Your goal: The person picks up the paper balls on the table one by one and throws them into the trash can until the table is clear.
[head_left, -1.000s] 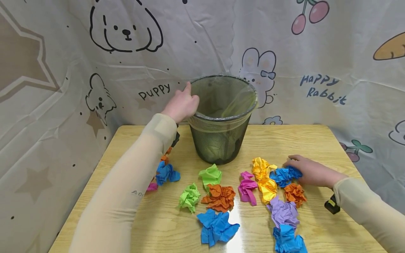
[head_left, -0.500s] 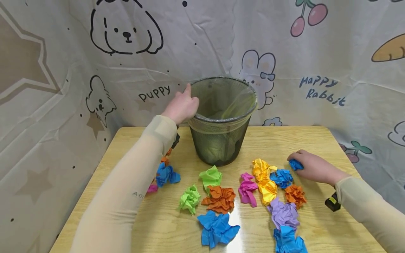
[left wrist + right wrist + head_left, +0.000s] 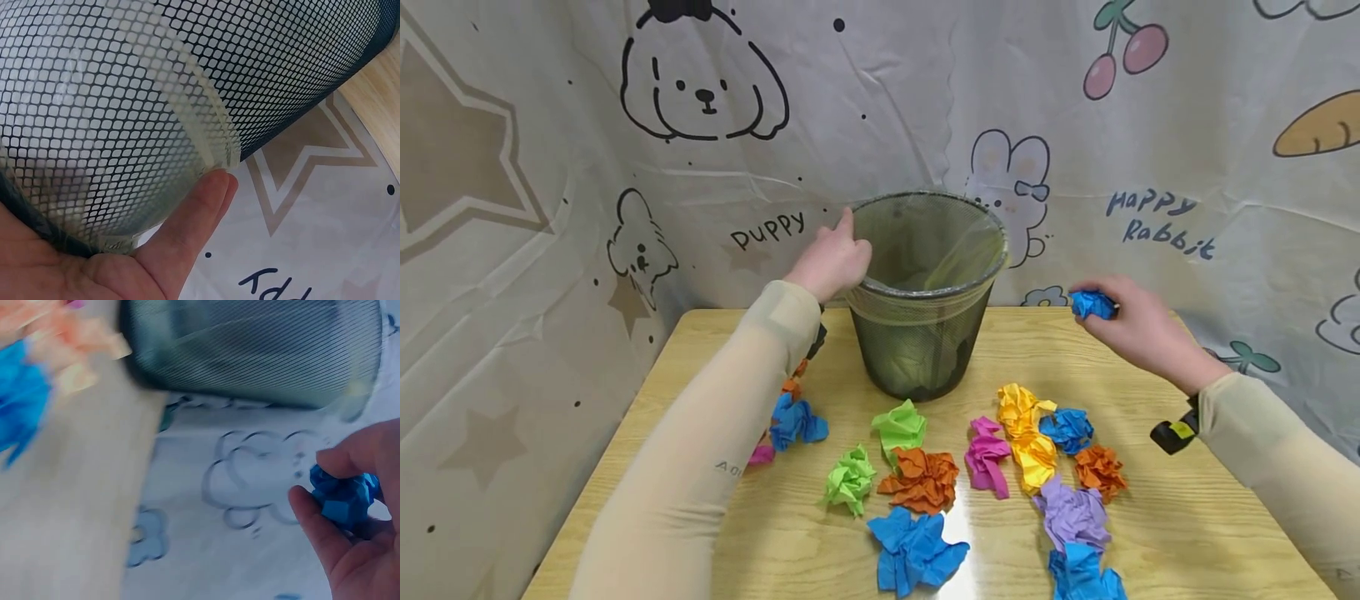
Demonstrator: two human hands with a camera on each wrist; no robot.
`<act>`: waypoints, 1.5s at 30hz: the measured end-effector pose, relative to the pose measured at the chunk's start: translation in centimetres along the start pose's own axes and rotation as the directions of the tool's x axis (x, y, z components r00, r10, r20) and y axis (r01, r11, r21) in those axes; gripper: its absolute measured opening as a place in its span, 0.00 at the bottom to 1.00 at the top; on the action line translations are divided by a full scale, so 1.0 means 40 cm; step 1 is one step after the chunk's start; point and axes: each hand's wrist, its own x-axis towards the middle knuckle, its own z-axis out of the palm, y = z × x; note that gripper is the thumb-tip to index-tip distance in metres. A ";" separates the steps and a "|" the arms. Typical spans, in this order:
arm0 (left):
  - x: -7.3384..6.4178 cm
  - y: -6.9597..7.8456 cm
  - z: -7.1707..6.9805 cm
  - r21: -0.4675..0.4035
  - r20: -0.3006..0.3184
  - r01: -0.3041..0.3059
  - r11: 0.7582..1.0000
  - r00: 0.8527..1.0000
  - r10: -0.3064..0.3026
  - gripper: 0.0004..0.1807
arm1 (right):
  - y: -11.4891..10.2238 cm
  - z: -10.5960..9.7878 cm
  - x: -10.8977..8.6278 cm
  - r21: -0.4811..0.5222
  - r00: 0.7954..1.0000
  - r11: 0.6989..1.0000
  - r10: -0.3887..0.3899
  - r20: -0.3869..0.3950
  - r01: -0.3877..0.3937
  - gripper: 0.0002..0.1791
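Note:
A black mesh wastebasket with a clear liner stands at the back of the wooden table. My left hand grips its left rim; the left wrist view shows my thumb against the mesh wall. My right hand is raised to the right of the basket, at about rim height, and pinches a small crumpled blue paper ball. The basket appears blurred in the right wrist view.
Several crumpled paper balls lie on the table in front of the basket: green, orange, pink, yellow, purple and blue. A cartoon-printed cloth hangs behind and at both sides.
My right hand has picked the small blue ball off the table and lifted it up and back toward the basket's right side. My left hand has stayed on the rim.

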 end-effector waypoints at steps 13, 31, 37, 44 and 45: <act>0.004 -0.005 0.004 -0.005 0.000 -0.005 1.000 1.000 0.005 0.40 | -0.166 -0.069 0.117 0.050 0.992 0.992 -0.112 -0.056 0.115 0.21; 0.002 0.001 -0.003 0.005 0.003 -0.005 1.000 1.000 0.005 0.41 | -0.311 -0.061 0.256 0.027 0.982 0.984 -0.179 0.060 0.178 0.26; 0.000 0.001 -0.004 0.003 0.010 0.003 1.000 1.000 -0.003 0.40 | -0.343 -0.037 0.298 0.016 0.965 0.982 -0.190 0.181 0.190 0.26; 0.002 0.000 -0.003 0.000 0.014 0.004 1.000 1.000 -0.004 0.40 | -0.366 -0.003 0.337 -0.047 0.936 0.970 -0.216 0.280 0.238 0.27; 0.002 0.000 -0.003 -0.001 0.013 0.003 1.000 1.000 -0.003 0.40 | -0.368 0.001 0.341 -0.050 0.931 0.968 -0.220 0.290 0.245 0.27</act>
